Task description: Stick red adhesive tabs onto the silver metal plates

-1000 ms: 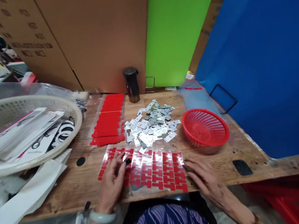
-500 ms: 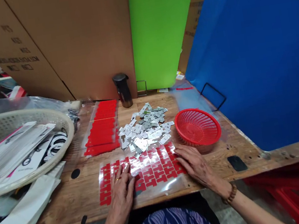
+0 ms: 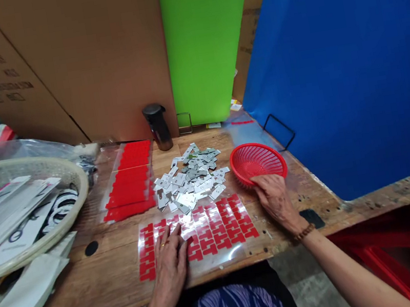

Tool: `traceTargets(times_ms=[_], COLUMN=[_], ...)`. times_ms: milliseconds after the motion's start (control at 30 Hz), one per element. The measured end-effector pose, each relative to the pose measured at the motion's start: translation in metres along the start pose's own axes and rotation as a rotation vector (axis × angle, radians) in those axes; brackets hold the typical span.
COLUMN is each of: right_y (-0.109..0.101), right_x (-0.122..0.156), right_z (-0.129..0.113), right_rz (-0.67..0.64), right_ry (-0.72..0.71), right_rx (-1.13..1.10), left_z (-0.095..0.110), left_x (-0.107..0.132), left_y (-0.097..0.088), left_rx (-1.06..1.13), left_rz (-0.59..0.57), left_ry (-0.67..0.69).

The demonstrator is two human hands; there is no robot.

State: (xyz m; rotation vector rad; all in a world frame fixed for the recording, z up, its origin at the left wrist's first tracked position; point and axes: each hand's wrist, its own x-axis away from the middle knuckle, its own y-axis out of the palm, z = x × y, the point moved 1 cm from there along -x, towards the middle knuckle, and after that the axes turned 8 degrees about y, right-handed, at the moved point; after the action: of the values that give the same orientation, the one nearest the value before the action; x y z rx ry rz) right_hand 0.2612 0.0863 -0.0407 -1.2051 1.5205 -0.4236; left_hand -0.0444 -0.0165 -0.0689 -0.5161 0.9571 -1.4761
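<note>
My left hand lies flat, fingers stretched out, on a clear sheet of red T-shaped stickers at the table's front edge. My right hand has its fingers closed over the near rim of a round red plastic basket, which tips slightly toward me. Nothing shows inside the basket. Behind the sheet spreads a loose heap of small silvery metal plates, several overlapping. To the left of that heap, a stack of more red sticker sheets rests on the wood.
A large cream basket of printed cards stands at the left, with white paper strips beside it. A dark lidded bottle stands at the back. Cardboard, green and blue panels wall the table.
My right hand has left the right end of the sticker sheet and taken hold of the red basket's rim, which has tilted. My left hand stays on the sheet. The view has shifted slightly right.
</note>
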Motion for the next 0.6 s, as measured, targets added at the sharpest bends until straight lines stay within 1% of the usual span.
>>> traceTargets(times_ms=[100, 167, 233, 300, 400, 500, 567, 600], right_y=[-0.005, -0.012, -0.018, -0.020, -0.021, -0.021, -0.021, -0.021], right_x=[-0.002, 0.006, 0.020, 0.036, 0.061, 0.078, 0.084, 0.086], right_z=[-0.009, -0.020, -0.031, -0.041, -0.049, -0.053, -0.054, -0.055], right_rz=[0.025, 0.053, 0.017, -0.118, -0.315, -0.417, -0.441, -0.444], right_ry=[0.016, 0.044, 0.065, 0.091, 0.177, 0.225, 0.255, 0.275], right_rx=[-0.036, -0.089, -0.173, -0.284, -0.402, -0.418, -0.394, -0.379], left_z=[-0.002, -0.004, -0.008, -0.012, -0.014, -0.003, 0.014, 0.024], left_x=[-0.003, -0.005, -0.007, -0.009, -0.011, -0.014, -0.018, -0.021], left_y=[-0.005, -0.009, -0.013, -0.018, -0.025, -0.030, -0.030, -0.028], left_rx=[0.003, 0.018, 0.037, 0.055, 0.084, 0.121, 0.187, 0.251], left_rz=[-0.024, -0.044, -0.049, -0.048, -0.057, -0.010, 0.029, 0.023], left_ry=[0.005, 0.016, 0.030, 0.026, -0.008, -0.032, -0.054, -0.070])
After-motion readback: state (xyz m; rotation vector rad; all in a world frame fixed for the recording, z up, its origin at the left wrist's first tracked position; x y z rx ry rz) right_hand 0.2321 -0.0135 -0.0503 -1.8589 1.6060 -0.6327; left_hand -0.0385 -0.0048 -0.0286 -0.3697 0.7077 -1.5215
